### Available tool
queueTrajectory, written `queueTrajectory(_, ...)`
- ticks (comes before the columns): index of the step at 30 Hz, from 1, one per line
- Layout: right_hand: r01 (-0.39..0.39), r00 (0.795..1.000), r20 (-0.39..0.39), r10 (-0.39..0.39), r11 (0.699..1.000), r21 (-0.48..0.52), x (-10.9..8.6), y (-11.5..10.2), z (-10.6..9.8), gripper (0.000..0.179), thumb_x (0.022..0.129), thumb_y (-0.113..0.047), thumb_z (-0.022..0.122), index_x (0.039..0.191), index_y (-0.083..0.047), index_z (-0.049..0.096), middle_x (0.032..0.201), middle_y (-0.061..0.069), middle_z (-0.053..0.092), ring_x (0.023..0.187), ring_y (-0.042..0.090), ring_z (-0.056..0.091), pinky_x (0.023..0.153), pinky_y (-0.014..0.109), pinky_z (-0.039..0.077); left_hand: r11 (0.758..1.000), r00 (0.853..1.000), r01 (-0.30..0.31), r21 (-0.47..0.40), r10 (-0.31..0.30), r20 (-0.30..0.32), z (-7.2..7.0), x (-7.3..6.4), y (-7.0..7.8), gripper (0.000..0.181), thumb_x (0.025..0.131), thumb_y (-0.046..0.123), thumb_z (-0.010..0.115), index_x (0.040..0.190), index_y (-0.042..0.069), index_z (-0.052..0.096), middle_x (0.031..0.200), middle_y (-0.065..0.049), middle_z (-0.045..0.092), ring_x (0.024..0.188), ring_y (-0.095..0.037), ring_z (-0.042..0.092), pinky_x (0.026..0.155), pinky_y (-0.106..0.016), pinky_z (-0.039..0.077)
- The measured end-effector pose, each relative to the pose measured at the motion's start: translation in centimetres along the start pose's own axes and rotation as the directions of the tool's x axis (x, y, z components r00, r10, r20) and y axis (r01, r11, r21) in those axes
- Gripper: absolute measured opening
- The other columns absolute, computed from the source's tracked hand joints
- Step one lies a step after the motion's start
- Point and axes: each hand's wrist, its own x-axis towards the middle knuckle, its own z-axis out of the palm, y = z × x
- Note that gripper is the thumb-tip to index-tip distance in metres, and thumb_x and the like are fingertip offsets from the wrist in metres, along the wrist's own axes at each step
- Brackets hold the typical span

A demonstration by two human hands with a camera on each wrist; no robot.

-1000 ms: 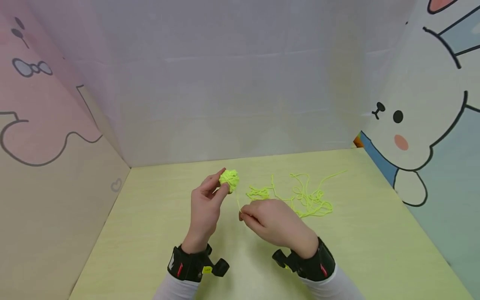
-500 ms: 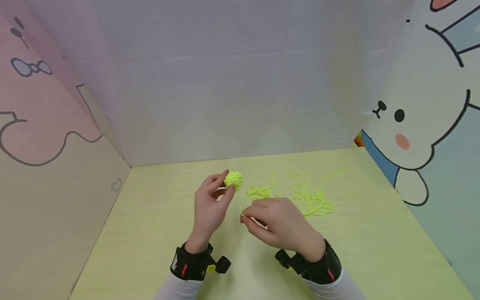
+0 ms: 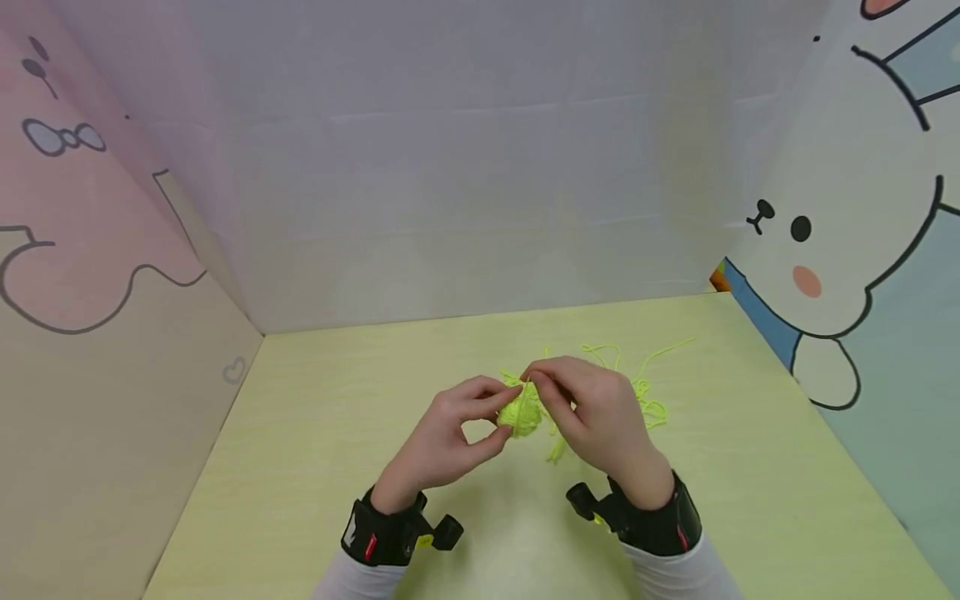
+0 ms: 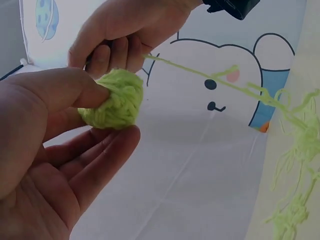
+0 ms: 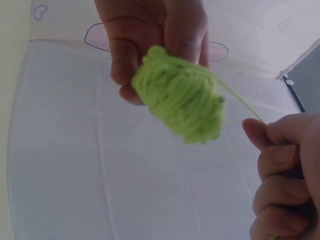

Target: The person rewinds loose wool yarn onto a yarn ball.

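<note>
A small ball of neon yellow-green yarn [image 3: 520, 417] is pinched between the thumb and fingers of my left hand [image 3: 457, 425], held above the table. Right beside it, my right hand [image 3: 596, 408] pinches the strand [image 5: 240, 99] that runs taut from the ball to thumb and forefinger. The other fingers of that hand are curled in the right wrist view. From them the yarn trails on to a loose tangle [image 4: 305, 142], seen in the left wrist view. Part of the tangle is hidden behind my right hand in the head view.
The loose yarn [image 3: 652, 410] spreads over the pale yellow table [image 3: 300, 417] to the right of my hands. A whitish sheet [image 3: 480, 167] stands along the back edge. Side panels with cartoon drawings [image 3: 832, 250] close off left and right.
My left hand has moved right with the yarn ball and turned it. My right hand has risen from below the ball to its upper right side, still pinching the strand.
</note>
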Motion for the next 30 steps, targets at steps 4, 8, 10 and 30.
queueTrajectory(4,-0.057,0.998,0.009,0.057,0.998,-0.008,-0.1,0.4,-0.1,0.015,0.098,-0.02,0.061,0.101,-0.01,0.072,0.077,-0.005,0.062,0.058,0.007,0.044,0.046,0.028,0.043,0.997,0.999,-0.041,-0.067,0.042,0.012,-0.3,0.4,1.4,0.064,0.081,-0.009,0.072,0.141,0.0,0.051,0.109,-0.011,0.063,0.094,-0.014,0.06,0.074,-0.029,0.06)
queueTrajectory(8,-0.122,0.991,0.044,0.123,0.992,-0.01,-0.1,0.7,0.0,0.011,0.092,-0.015,0.069,0.102,-0.013,0.073,0.077,-0.007,0.062,0.058,0.007,0.044,0.047,0.029,0.043,0.987,0.997,-0.078,-0.141,0.079,-0.002,-0.7,0.9,2.8,0.072,0.078,-0.014,0.071,0.145,0.001,0.047,0.104,-0.014,0.063,0.094,-0.017,0.061,0.073,-0.029,0.06)
queueTrajectory(10,-0.162,0.983,0.082,0.162,0.987,-0.013,0.0,0.7,0.2,0.011,0.093,-0.017,0.068,0.103,-0.016,0.073,0.077,-0.009,0.062,0.058,0.006,0.044,0.048,0.028,0.043,0.98,0.995,-0.1,-0.175,0.096,-0.031,-0.7,0.8,2.7,0.069,0.078,-0.016,0.071,0.142,-0.002,0.05,0.107,-0.017,0.063,0.095,-0.019,0.062,0.073,-0.031,0.061)
queueTrajectory(30,-0.081,0.86,0.502,0.09,0.996,-0.039,-0.4,-1.6,4.1,0.012,0.1,-0.024,0.059,0.096,-0.023,0.07,0.08,-0.016,0.064,0.062,0.002,0.05,0.058,0.025,0.05,0.873,0.768,0.174,-0.455,-0.409,-0.493,-0.8,-0.5,-1.2,0.04,0.093,0.0,0.065,0.132,0.009,0.063,0.112,-0.018,0.059,0.097,-0.027,0.061,0.082,-0.026,0.057)
